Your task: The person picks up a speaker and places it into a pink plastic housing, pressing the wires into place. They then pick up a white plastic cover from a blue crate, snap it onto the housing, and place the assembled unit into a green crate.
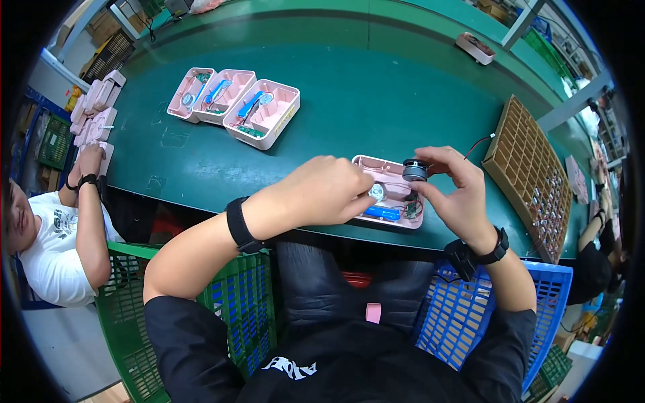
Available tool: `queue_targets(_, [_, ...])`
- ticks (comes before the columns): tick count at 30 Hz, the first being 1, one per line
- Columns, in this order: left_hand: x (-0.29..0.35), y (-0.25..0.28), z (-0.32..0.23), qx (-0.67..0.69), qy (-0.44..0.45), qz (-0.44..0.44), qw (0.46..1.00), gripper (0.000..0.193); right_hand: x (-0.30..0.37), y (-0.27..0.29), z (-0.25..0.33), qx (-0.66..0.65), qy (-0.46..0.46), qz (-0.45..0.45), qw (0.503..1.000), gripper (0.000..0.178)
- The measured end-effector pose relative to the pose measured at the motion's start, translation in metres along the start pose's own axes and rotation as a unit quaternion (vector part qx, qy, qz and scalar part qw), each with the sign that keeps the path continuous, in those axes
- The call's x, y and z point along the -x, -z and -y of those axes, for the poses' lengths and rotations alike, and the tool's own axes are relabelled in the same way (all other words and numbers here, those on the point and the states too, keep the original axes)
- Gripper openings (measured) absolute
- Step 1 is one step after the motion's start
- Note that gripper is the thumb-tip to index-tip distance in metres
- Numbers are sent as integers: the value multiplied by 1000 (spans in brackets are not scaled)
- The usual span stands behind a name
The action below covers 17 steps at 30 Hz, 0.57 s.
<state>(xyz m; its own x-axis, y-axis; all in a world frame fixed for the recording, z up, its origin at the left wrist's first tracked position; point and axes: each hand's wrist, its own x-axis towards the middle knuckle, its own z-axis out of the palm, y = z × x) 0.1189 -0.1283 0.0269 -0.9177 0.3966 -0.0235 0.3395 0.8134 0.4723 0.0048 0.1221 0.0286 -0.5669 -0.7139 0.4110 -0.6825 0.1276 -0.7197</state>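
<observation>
A pink plastic casing (411, 216) lies near the table's front edge, its inside facing up. In it are a blue cylindrical battery (383, 213), wires and a round silver part (377, 192). My left hand (326, 191) is closed in a pinch over the casing's left side, beside the round part; what its fingertips grip, if anything, is hidden. Between the thumb and fingers of my right hand (463, 188) sits a small round black-and-silver speaker (415, 170), held above the casing's right end. A red wire with a white plug (492, 136) sticks out behind that hand.
Three pink casings with blue batteries (265, 114) stand farther left on the green table (376, 87). A divided cardboard tray (531, 168) of small parts lies at right. Green (242, 302) and blue (463, 302) crates flank my legs. A co-worker (60, 228) handles pink casings at left.
</observation>
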Motion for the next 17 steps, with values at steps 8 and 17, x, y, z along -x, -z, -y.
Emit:
queue_targets(8, [-9,-4,-10,39,-168,-279,945,22,0,-24,7,18,103,-4,995,50])
queue_targets(17, [-7,-6,-15,68,-98,-312,943,21,10,-42,-11,-127,24,-53,990,49])
